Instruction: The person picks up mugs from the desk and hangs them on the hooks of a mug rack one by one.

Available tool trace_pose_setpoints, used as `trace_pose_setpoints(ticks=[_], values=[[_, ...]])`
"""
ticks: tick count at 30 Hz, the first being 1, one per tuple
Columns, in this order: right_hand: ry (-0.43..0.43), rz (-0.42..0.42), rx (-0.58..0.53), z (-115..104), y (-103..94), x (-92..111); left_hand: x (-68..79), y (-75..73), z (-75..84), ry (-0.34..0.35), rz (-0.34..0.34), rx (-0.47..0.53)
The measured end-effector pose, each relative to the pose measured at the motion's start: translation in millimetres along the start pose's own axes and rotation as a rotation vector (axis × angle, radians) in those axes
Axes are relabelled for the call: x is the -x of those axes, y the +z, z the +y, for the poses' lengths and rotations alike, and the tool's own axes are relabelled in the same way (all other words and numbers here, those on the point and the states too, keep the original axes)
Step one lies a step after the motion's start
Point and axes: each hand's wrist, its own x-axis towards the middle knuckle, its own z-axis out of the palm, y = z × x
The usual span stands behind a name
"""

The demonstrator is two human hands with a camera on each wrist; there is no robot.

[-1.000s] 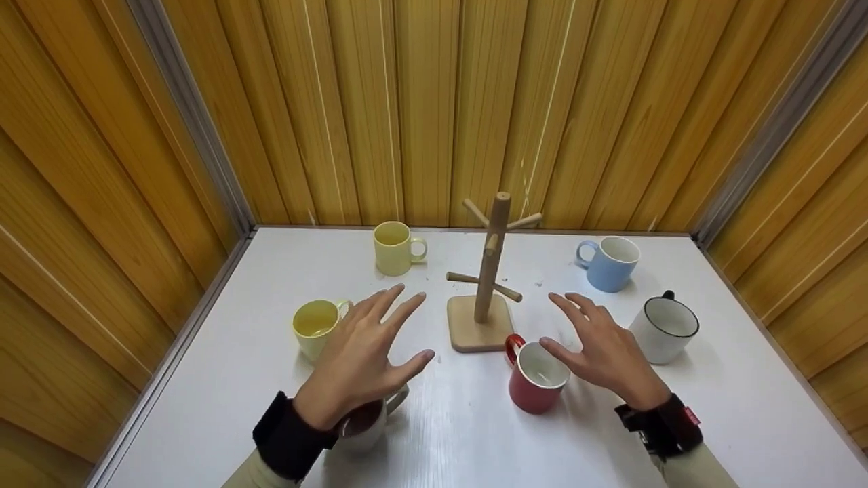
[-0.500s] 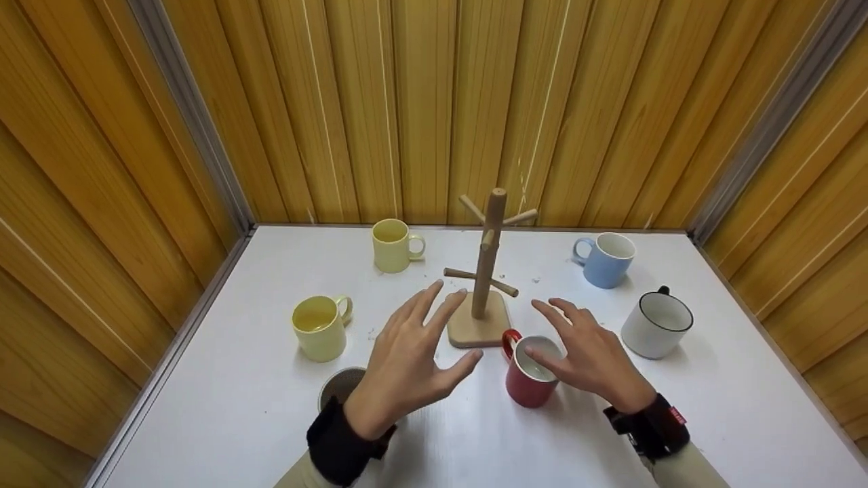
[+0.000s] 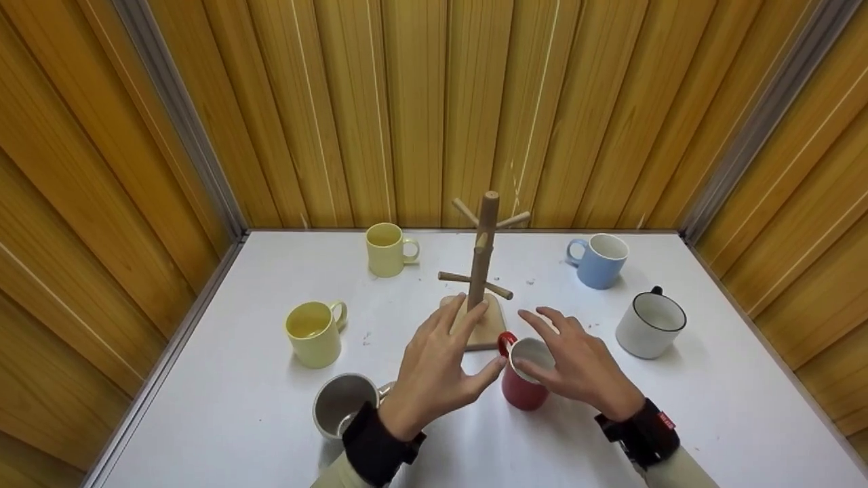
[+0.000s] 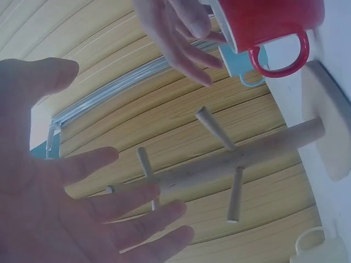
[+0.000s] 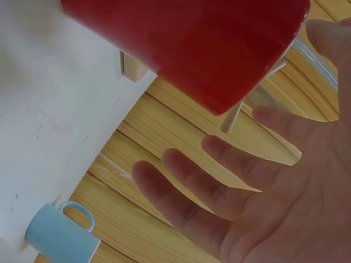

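Note:
A red mug (image 3: 523,394) with a white inside stands upright on the table, its handle towards the wooden mug tree (image 3: 485,237). My right hand (image 3: 584,360) hovers at the mug's right, fingers spread; in the right wrist view a gap shows between the fingers and the red wall (image 5: 192,44). To the mug's left hangs my left hand (image 3: 441,369), thumb and fingers apart, holding nothing. In the left wrist view the red handle (image 4: 285,66) and the tree's bare pegs (image 4: 216,129) lie beyond its palm. My left hand partly hides the tree's base (image 3: 494,329).
Two yellow mugs (image 3: 385,251) stand on the left side of the white table (image 3: 224,400). A grey mug (image 3: 342,400) is close by my left wrist. On the right are a blue mug (image 3: 600,263) and a white, black-rimmed mug (image 3: 649,327). Wood-patterned walls enclose the table.
My left hand has moved right, from over the grey mug to beside the red mug, uncovering a yellow mug. The right hand has shifted slightly left and down. Both hands remain empty.

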Motion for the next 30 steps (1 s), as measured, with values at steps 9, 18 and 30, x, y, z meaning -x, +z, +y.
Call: trace_pose_setpoints(ticks=[9,18,30], values=[[-0.001,-0.054,0.002,-8.3,2.4,-1.4,-0.5,23.9,-9.6,-0.067,-0.045,-0.018],[0.006,-0.087,0.014,-12.7,4.9,-0.5,0.4,40.9,-12.6,-0.141,-0.036,0.041],[0.012,-0.148,0.004,-15.5,8.2,-0.9,3.4,56.5,-17.0,-0.232,-0.009,0.168]])
